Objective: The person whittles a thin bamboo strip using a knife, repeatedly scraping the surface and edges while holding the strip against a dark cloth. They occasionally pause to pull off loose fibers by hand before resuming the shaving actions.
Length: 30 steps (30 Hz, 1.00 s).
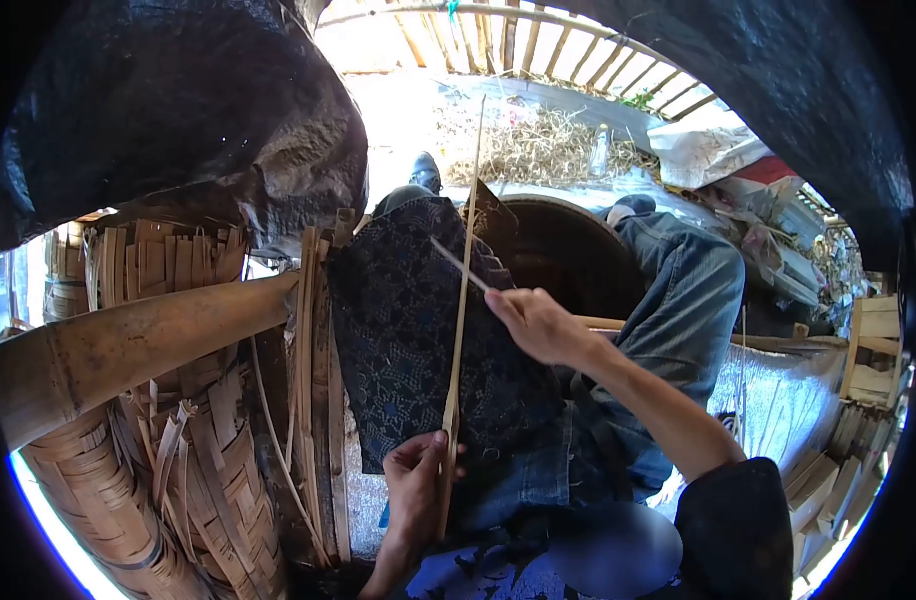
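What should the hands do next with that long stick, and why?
Perhaps slide the knife gently toward the far tip of the long strip: the right hand holds it across the strip, and that way leads away from the left hand, gripping lower down.

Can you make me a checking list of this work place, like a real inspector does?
Surface: patterned cloth spread over the lap, jeans beside it
Job's things: long pale strip, thin blade crossing it; whether they touch, cannot tell
Clutter: loose straw and a clear bottle on the ground ahead; wood pieces at far right
Left hand: pinches the strip's near end
Right hand: grips the blade's near end
Cables: nothing seen
Surroundings: thick pole and woven basketwork at left, slatted fence ahead, dark sheeting hanging above
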Motion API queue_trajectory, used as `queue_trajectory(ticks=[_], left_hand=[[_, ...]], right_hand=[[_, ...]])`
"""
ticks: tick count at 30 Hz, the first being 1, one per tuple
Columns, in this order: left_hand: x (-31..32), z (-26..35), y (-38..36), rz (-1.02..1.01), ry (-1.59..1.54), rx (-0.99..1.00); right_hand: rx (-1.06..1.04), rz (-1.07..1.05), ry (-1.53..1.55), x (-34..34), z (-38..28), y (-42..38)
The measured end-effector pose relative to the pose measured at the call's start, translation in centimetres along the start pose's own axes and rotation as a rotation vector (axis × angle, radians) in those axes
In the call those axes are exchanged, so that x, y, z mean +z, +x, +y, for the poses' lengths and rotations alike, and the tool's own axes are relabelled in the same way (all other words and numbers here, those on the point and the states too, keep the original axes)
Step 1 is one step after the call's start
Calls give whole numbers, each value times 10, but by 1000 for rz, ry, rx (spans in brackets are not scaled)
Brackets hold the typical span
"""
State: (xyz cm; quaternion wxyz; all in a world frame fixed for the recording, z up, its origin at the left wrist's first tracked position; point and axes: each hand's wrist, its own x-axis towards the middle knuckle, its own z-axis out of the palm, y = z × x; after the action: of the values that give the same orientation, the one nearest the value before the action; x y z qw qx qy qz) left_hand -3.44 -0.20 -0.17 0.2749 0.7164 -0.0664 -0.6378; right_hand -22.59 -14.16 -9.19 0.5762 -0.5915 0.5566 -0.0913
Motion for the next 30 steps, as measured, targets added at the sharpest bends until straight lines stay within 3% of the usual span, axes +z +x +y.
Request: queue_trajectory(ticks=[4, 5, 8, 12, 18, 21, 25, 30], left_hand=[[-1, 1, 0, -10, -8, -22], [-1, 0, 1, -10, 4, -22], [0, 2, 1, 6, 24, -27], [1, 2, 1, 15, 20, -17], [-1, 0, -2, 23, 3, -28], [-1, 2, 0, 17, 5, -33], [-4, 2, 0, 2, -46, -64], [-5, 0, 2, 1, -51, -68]], right_hand=[[52, -105, -40, -1, -9, -25], [-24, 21, -51, 8, 1, -28], [-104, 58, -162, 5, 4, -26], [-14, -19, -187, 0, -4, -20], [-98, 111, -265, -3, 13, 6], [84, -213, -40, -22, 8, 9], [-12, -249, -32, -13, 11, 0], [-75, -129, -148, -10, 14, 3]])
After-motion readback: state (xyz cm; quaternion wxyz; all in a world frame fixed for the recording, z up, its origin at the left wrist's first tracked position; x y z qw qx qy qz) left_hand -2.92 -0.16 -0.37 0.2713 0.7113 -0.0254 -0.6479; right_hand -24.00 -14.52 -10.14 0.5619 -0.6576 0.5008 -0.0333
